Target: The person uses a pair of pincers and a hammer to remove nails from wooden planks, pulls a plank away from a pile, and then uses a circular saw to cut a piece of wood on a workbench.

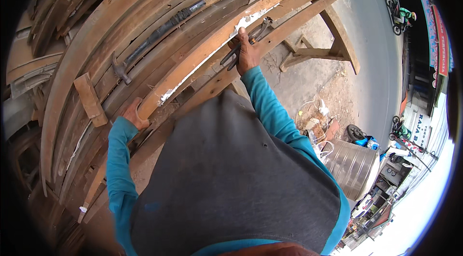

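A long wooden board [193, 59] with peeling white residue along its edge lies across the stack in front of me. My left hand [133, 113] is closed round its lower left part, thumb on the near side. Farther up, my right hand [248, 52] is closed round metal pincers [265, 26], whose dark handles stick out to the left of the palm. The right thumb presses on the board's whitish patch; the other right fingers are partly hidden. Beyond the board, a claw hammer [156, 38] with a dark wrapped handle rests on other planks, its head nearest my left hand.
Several long planks [99, 24] are stacked at the left, with a short wood block [90, 100] across them. A wooden trestle [337, 39] stands at the right. Beyond are rubbish, a metal drum [351, 168] and a road [369, 58] with a motorcycle rider [401, 14].
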### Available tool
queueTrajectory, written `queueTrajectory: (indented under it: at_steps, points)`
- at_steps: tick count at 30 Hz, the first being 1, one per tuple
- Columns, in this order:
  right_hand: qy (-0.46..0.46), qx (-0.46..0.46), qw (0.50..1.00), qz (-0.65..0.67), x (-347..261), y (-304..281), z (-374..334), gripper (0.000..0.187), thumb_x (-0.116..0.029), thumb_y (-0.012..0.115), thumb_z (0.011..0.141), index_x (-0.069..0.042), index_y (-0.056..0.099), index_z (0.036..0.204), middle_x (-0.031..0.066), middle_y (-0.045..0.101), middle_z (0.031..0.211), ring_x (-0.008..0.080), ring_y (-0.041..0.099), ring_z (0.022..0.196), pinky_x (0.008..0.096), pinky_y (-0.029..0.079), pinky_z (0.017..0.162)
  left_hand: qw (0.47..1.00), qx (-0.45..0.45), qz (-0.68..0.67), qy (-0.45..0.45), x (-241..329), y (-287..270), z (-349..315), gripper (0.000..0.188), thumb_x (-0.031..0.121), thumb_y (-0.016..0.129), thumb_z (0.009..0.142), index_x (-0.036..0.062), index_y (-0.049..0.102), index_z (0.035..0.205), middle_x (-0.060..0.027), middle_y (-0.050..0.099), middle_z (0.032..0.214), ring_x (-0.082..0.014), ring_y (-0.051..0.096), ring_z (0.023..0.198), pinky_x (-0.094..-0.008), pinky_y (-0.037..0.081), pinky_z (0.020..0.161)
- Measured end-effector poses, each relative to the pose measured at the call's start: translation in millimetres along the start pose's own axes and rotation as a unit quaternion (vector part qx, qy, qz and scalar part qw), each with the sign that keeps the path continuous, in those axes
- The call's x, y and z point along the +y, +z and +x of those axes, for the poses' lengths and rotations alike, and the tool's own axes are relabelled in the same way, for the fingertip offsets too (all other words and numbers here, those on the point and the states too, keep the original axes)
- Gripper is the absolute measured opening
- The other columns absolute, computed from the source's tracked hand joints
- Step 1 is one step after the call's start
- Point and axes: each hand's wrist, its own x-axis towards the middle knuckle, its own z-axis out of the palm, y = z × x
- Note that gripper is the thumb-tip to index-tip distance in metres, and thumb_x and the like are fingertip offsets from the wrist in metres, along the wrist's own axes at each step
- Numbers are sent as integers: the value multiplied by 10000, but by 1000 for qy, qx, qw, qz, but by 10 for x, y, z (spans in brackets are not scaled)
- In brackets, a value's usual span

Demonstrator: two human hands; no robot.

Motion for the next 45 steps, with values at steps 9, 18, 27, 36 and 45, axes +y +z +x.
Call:
queueTrajectory:
  at_steps: [9,18,27,36,45]
  points:
    - [43,-11,997,56,222,55,179,419,-285,795,855,-33,597,1124,30,645,952,159,632,841,320,555,702,995,89,-22,25,-280,408,35,885,205,787,623,67,387,1399,-241,613,1193,-395,613,1107,-419,490,958]
    - [56,-110,975,182,71,-86,-17,372,-245,734,908,-27,601,1179,44,669,1133,152,635,1015,300,536,883,997,76,12,11,-11,323,-248,867,265,800,650,32,386,1375,-273,584,1240,-438,583,1131,-463,477,977]
    - [67,-104,976,182,-45,-451,-322,245,-259,662,961,-88,627,1132,-37,672,1000,74,637,885,242,539,840,997,-8,-70,18,-19,461,-389,900,339,865,598,36,485,1356,-210,633,1207,-363,615,1104,-409,469,981]
    - [90,-65,984,138,125,-1031,-472,361,-369,665,949,-88,591,1164,10,633,1034,121,609,877,295,519,745,989,-98,-102,40,-25,731,-444,800,308,832,618,29,536,1306,-202,661,1158,-340,642,1074,-414,489,929]
    - [70,49,994,70,255,-1777,-688,353,-357,747,894,-59,585,991,-41,489,720,75,465,580,239,407,523,988,153,8,19,518,1801,-709,655,195,847,610,60,499,1149,-190,583,1127,-410,569,1073,-493,446,926]
